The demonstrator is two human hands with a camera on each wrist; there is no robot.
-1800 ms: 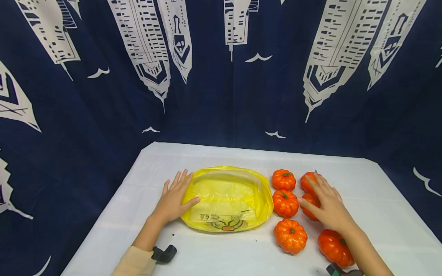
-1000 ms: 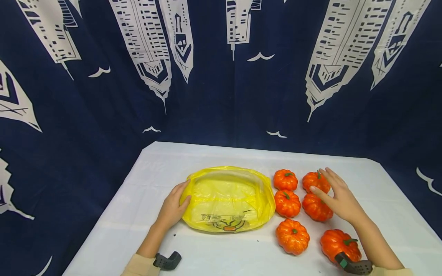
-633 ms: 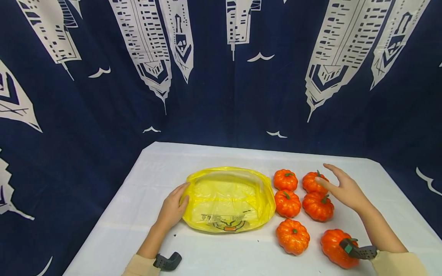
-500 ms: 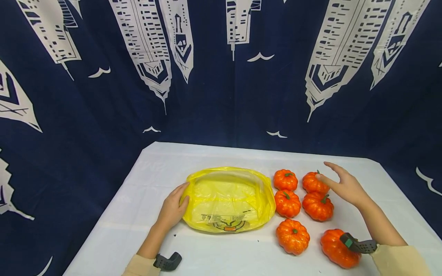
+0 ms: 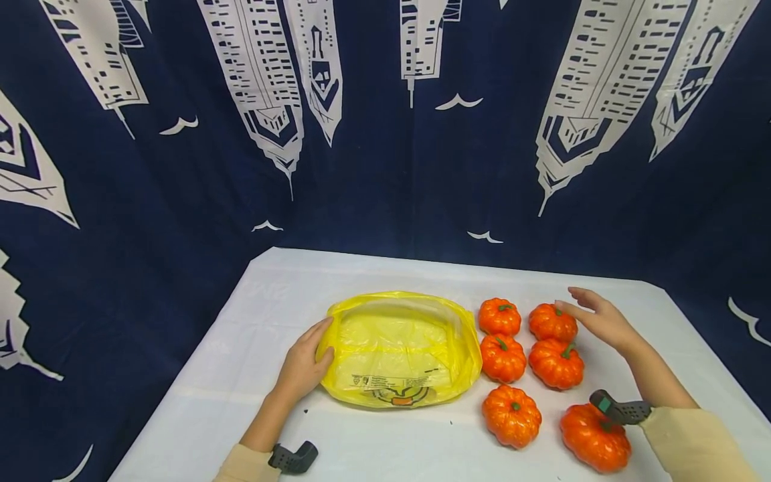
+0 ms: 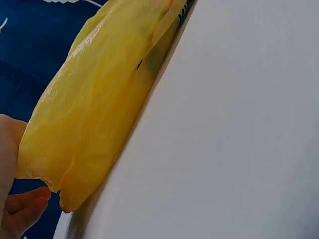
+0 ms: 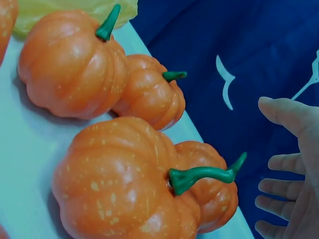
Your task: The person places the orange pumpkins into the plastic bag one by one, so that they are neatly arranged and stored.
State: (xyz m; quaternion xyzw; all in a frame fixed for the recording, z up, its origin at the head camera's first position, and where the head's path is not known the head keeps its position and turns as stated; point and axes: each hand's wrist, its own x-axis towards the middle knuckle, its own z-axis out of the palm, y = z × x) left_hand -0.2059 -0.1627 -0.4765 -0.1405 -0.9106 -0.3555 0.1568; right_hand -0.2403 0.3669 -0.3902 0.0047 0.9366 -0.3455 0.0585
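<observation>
My left grip [image 5: 303, 361] touches yellow bag [image 5: 391, 341] at nine o'clock; cannot tell if pinching; bag on counter [image 5: 373, 442], six orange pumpkins [image 5: 512, 418] around its three o'clock; my right grip [image 5: 605, 321], fingers apart, just off three o'clock of rear right-hand pumpkin [image 5: 549, 324].

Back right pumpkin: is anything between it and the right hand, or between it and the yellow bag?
Nothing visible stands between the right hand and the back right pumpkin. Straight across to the bag, the back left pumpkin is in the way, beside the bag; lifting over it should probably work.
</observation>
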